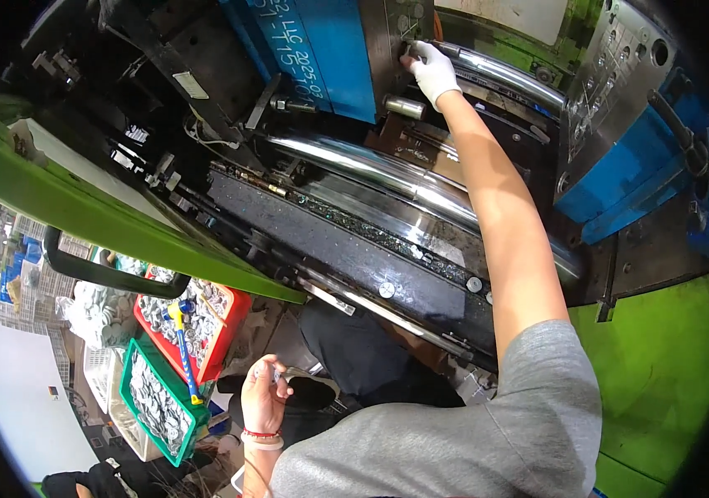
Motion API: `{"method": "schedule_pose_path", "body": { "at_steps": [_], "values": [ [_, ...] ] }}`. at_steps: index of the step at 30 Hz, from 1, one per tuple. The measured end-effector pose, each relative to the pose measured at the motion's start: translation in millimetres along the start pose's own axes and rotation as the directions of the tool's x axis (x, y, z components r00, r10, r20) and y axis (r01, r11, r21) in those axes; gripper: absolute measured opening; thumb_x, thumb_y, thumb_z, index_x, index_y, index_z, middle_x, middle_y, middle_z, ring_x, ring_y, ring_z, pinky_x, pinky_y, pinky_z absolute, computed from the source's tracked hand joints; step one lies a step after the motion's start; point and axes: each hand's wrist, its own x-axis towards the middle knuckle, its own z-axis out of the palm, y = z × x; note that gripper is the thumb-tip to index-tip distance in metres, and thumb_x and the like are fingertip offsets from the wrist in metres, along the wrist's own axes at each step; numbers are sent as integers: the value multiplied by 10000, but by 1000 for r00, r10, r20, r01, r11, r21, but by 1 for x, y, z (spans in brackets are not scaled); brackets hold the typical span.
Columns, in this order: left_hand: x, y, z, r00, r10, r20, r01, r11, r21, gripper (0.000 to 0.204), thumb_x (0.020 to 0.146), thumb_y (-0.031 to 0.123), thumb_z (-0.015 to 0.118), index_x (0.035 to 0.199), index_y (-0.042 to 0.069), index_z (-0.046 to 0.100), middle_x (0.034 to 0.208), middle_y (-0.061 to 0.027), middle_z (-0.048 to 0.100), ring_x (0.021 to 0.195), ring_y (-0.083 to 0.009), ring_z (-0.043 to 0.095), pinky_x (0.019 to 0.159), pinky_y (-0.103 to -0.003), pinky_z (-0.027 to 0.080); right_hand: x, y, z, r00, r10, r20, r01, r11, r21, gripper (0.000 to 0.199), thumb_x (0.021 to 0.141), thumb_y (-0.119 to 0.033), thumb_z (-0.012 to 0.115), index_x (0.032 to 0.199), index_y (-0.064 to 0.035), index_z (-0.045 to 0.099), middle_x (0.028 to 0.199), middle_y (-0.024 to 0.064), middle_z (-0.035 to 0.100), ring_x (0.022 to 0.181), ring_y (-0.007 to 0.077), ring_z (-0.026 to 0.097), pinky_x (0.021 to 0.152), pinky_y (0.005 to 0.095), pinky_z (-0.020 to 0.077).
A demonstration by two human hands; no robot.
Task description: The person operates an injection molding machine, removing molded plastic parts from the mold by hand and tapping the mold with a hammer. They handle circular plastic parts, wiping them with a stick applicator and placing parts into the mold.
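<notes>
The right hand [435, 73], in a white glove, is stretched far into the open machine with its fingers curled tight around a dark tool [414, 51] pressed against the grey mould face [400, 29] beside the blue mould block [321, 41]; what the tool's tip meets is hidden behind the glove. With the arm this extended, the work is best done from the wrist — short, controlled pressure square to the face, not a lean of the whole body, so a slip does not drive the knuckles into the steel. Just below the glove a short metal pin [405, 106] juts out, and beneath the forearm run the polished tie bars [387, 174]; keeping the elbow lifted off them would probably steady the reach. The left hand [263, 398], bare with bands at the wrist, sits low near the lap, thumb and fingers pinched on a small pale part [275, 375] — too small to identify. To its left stand a red crate [234, 319] and a green crate [134, 365] of small silvery pieces, a blue-and-yellow hammer [182, 336] lying across them.
</notes>
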Motion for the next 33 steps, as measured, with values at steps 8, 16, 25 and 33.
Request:
{"method": "schedule_pose_path", "body": {
  "at_steps": [8, 16, 25, 33],
  "values": [
    [-2, -1, -6, 1000, 3, 2, -3, 1000, -1, 237, 947, 276, 499, 1056, 72, 551, 845, -13, 584, 508, -69, 458, 502, -237, 463, -6, 10, 18, 987, -19, -159, 19, 1000, -2, 354, 810, -273, 621, 1082, -45, 612, 1047, 175, 632, 992, 328, 592, 855, 362, 452],
    [-15, -12, -33, 996, 11, -84, -15, 999, -40, 242, 949, 273, 496, 1066, 67, 545, 850, -16, 581, 515, -73, 463, 510, -242, 464, 2, 4, 11, 984, -164, -68, 133, 936, -327, 215, 779, -154, 532, 943, -99, 660, 942, 169, 638, 908, 352, 593, 814, 414, 473],
    [-21, 0, -17, 995, 97, 35, -99, 993, 61, 234, 957, 240, 476, 1077, 49, 539, 858, -42, 567, 524, -99, 476, 532, -262, 498, 6, 2, -1, 998, 31, -59, -37, 994, -105, 269, 784, -267, 579, 972, -98, 671, 942, 173, 643, 923, 321, 611, 815, 391, 467],
    [-38, -23, -60, 992, 60, -109, -56, 998, 32, 244, 956, 236, 480, 1077, 32, 538, 865, -58, 576, 540, -100, 487, 553, -271, 509, 7, 3, -3, 999, -1, -38, -3, 995, -95, 284, 777, -251, 602, 1000, -88, 667, 956, 167, 647, 923, 320, 612, 822, 363, 472]
  ]
}}
